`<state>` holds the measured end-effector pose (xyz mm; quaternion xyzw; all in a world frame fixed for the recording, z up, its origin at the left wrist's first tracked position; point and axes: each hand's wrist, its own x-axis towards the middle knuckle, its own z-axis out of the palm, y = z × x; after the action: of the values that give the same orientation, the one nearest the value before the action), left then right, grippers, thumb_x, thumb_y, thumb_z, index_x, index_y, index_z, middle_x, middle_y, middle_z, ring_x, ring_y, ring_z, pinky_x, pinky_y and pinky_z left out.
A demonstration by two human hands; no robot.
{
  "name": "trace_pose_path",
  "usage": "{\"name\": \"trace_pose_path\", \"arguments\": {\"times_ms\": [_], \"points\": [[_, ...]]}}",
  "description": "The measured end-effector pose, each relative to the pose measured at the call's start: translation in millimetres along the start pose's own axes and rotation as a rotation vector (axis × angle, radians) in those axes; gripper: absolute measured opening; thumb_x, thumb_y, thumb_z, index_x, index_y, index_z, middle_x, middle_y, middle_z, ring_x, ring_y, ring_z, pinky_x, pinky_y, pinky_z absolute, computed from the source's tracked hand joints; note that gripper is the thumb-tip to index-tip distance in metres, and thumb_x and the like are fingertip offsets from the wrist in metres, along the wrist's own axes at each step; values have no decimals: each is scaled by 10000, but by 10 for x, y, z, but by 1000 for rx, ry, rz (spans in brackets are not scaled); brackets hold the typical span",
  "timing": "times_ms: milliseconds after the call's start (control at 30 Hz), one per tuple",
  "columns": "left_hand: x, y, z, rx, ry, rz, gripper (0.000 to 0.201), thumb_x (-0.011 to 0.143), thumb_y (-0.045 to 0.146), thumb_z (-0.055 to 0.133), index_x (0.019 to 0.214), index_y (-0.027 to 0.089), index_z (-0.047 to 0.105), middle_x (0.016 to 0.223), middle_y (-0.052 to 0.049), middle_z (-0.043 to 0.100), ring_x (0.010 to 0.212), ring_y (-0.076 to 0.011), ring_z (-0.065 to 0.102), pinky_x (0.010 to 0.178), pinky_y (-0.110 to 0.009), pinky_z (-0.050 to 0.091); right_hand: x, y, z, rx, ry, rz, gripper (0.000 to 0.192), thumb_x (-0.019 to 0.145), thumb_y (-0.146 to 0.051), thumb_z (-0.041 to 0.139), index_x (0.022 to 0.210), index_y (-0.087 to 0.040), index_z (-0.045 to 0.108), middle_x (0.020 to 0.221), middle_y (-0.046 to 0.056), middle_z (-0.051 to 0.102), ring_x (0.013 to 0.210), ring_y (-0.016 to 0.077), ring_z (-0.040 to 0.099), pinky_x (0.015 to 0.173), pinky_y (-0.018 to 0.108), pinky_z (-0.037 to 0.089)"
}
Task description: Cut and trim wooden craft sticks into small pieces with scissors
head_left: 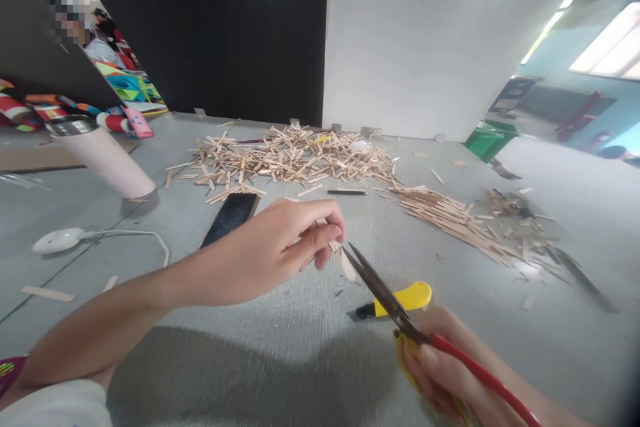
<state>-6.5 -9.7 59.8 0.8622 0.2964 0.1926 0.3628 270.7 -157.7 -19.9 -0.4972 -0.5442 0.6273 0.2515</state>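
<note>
My left hand (280,247) is closed, its thumb and fingers pinching a short piece of wooden craft stick (346,265) over the table. My right hand (445,367) is wrapped round a pair of scissors (387,297) with a red handle; something yellow shows under the fingers. The dark blades point up and left, their tips close beside the stick piece. Whether they touch it I cannot tell. Just behind the blades lies a yellow utility knife (413,296) with a black end, flat on the grey table (250,353).
A loose heap of craft sticks (300,157) spreads along the back, before a black and white partition (400,40). More sticks (450,217) lie bundled at the right. A dark phone (231,217), a pink bottle (107,160) and a white cabled device (59,240) are at the left.
</note>
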Motion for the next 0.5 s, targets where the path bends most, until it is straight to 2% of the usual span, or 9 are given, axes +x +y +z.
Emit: {"name": "trace_pose_path", "arguments": {"times_ms": [300,500], "points": [[-40,24,17,38,18,-2,322,1177,360,402,1000,217,629,717,74,662,560,-76,488,521,-219,363,-20,3,-23,-36,2,17,578,1002,-805,505,1003,-227,519,735,-53,496,588,118,385,562,275,351],[-53,19,40,23,18,-6,314,1181,375,397,1019,224,619,734,77,662,591,-78,516,555,-218,386,-14,-12,-8,-98,53,58,515,1026,-739,542,1004,-225,553,706,-66,494,560,110,400,526,259,334]]}}
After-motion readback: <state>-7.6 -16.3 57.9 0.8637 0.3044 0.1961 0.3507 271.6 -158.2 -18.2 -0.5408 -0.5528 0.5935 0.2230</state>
